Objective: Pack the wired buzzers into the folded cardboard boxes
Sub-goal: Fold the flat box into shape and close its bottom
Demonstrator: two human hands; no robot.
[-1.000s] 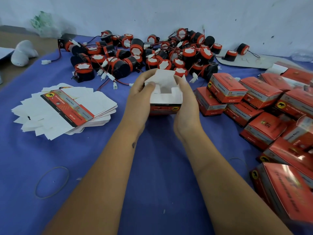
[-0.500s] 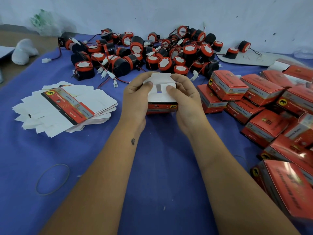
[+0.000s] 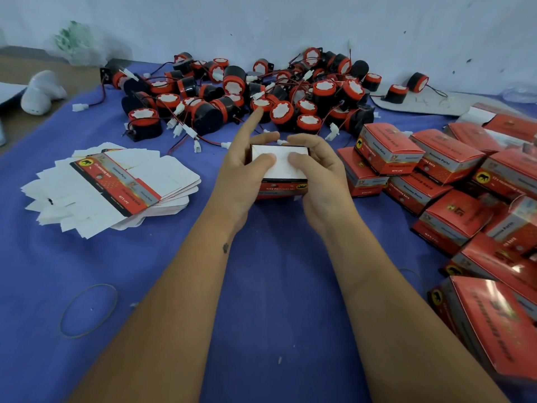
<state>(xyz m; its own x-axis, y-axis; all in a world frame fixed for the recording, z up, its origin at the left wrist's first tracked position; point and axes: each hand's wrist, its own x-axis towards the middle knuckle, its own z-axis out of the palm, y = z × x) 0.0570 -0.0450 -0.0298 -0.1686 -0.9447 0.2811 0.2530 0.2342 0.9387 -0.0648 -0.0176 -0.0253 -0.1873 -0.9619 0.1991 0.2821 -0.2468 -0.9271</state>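
Blue cloth point(image 3: 261, 315) covers the work surface up to a pale wall point(image 3: 261, 21) at the far side, and its near middle lies bare around the person's forearms. At centre, the left hand point(image 3: 241, 175) and right hand point(image 3: 322, 173) hold a red cardboard box point(image 3: 280, 173) between them, both thumbs pressing its white end flap flat, other fingers curled round its sides, the left forefinger sticking out toward the far side. Just beyond lies a heap of wired buzzers point(image 3: 261, 94), black with red caps, wires and white plugs trailing toward the hands. Flat unfolded box blanks point(image 3: 116, 181) are stacked to the left; a rubber band point(image 3: 87, 311) lies nearer. Finished boxes point(image 3: 450, 184) crowd the right side, hemming in the right arm. Their print reads "Genuine Parts" and "QTY:1PC".
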